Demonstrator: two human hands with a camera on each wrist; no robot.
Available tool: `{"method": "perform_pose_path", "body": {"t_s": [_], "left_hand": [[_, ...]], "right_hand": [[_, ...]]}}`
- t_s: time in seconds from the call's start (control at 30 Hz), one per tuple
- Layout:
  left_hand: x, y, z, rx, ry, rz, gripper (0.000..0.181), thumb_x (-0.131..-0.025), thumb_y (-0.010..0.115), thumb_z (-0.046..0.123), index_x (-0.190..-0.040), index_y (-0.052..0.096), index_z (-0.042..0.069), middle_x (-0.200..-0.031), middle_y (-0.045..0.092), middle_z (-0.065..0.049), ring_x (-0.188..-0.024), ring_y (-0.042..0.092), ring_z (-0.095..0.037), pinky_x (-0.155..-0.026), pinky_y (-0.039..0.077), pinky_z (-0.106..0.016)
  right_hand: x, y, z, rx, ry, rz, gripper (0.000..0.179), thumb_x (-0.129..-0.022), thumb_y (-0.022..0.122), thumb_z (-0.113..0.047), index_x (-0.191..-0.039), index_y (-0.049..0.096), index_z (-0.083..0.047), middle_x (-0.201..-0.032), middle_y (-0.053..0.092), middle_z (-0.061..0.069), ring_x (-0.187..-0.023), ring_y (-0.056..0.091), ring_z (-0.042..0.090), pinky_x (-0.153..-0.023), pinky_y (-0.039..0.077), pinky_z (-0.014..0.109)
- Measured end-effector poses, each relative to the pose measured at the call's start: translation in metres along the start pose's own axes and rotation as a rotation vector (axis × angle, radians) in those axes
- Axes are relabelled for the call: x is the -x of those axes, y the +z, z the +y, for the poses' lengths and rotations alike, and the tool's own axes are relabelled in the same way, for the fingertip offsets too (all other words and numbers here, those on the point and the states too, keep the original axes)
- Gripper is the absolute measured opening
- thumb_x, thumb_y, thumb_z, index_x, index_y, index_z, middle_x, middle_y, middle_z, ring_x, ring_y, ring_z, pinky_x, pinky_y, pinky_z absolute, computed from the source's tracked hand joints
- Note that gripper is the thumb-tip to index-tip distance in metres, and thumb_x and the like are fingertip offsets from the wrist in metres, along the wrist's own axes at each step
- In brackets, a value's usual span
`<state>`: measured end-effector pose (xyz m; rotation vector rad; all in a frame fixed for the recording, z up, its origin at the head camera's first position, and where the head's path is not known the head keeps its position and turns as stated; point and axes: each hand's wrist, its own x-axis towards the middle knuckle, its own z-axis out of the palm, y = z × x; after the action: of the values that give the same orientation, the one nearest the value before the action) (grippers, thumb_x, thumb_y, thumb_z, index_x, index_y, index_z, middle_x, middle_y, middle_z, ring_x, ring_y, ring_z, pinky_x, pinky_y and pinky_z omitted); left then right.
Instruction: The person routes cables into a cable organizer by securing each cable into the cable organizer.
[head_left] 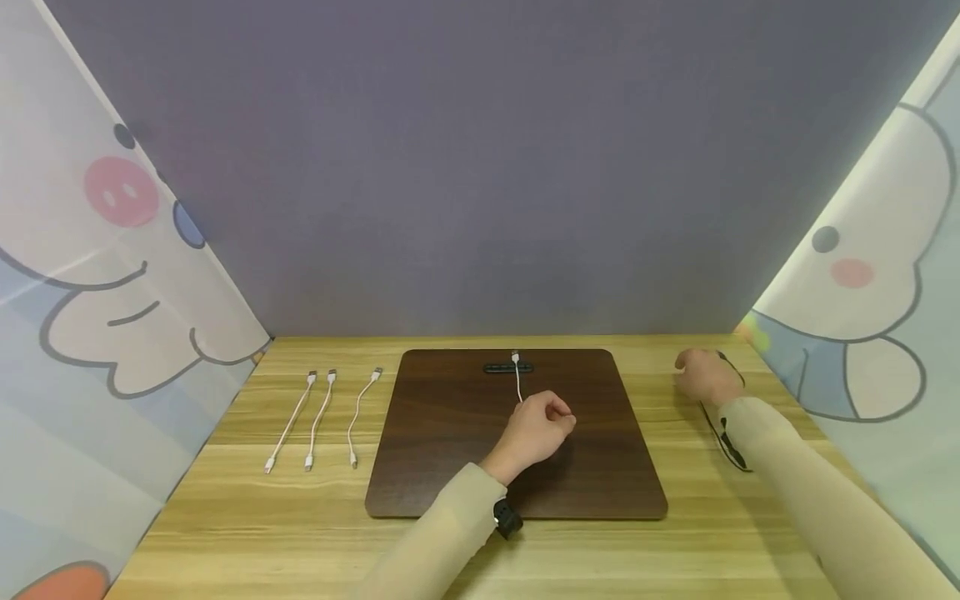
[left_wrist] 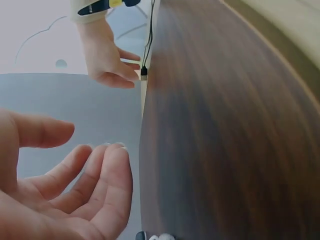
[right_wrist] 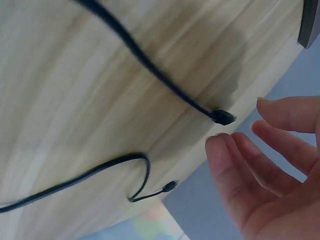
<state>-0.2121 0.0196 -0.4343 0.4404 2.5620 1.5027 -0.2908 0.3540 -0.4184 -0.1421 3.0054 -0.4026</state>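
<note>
My left hand (head_left: pixel 534 433) hovers above a dark brown wooden board (head_left: pixel 442 467), fingers loosely bent and holding nothing. Just beyond it, a white USB cable (head_left: pixel 518 383) lies with its plug end on a black cable holder strip (head_left: pixel 495 368); the hand hides its lower part. On the right side of the table, my right hand (right_wrist: pixel 265 165) reaches toward a black cable (right_wrist: pixel 165 77). Its thumb and fingers are apart, close to the cable's plug, with a gap between. A second black cable length (right_wrist: pixel 95 170) ends in a small plug below.
Three white USB cables, the left one (head_left: pixel 291 423), the middle one (head_left: pixel 321 421) and the right one (head_left: pixel 357 417), lie side by side left of the board. A grey panel (head_left: pixel 480 167) stands behind the wooden table (head_left: pixel 225 533), with cartoon-printed sheets on both sides.
</note>
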Motion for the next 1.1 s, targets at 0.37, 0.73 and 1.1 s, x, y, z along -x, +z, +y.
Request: {"method": "perform_pose_path", "body": {"t_s": [0.37,0.73,1.1], "left_hand": [[0.004,0.010,0.010,0.205,-0.099,-0.111,0.014,-0.097,0.071,0.027,-0.101,0.069,0.013,-0.090,0.069,-0.003,-0.074,0.067,-0.020,-0.065,0.054,-0.032],[0.002,0.028,0.025,0.487,-0.160,-0.214,0.007,-0.097,0.069,0.014,-0.099,0.069,0.008,-0.090,0.068,-0.008,-0.085,0.070,-0.034,-0.070,0.059,-0.034],[-0.001,0.043,0.026,0.496,-0.175,-0.205,0.007,-0.096,0.068,0.012,-0.099,0.069,0.006,-0.088,0.067,-0.008,-0.080,0.069,-0.028,-0.069,0.060,-0.033]], "right_hand": [[-0.003,0.006,0.012,0.017,0.006,-0.003,0.035,-0.083,0.057,-0.003,-0.112,0.066,0.013,-0.114,0.065,0.036,-0.103,0.062,0.056,-0.082,0.052,0.064],[0.000,0.007,0.009,-0.059,-0.030,0.029,0.033,-0.095,0.061,-0.014,-0.113,0.066,0.012,-0.111,0.067,0.033,-0.101,0.063,0.054,-0.082,0.053,0.062],[0.005,-0.003,-0.021,-0.266,-0.035,0.011,0.032,-0.099,0.060,-0.016,-0.116,0.063,0.011,-0.098,0.070,0.022,-0.068,0.069,0.021,-0.068,0.058,0.046]]}}
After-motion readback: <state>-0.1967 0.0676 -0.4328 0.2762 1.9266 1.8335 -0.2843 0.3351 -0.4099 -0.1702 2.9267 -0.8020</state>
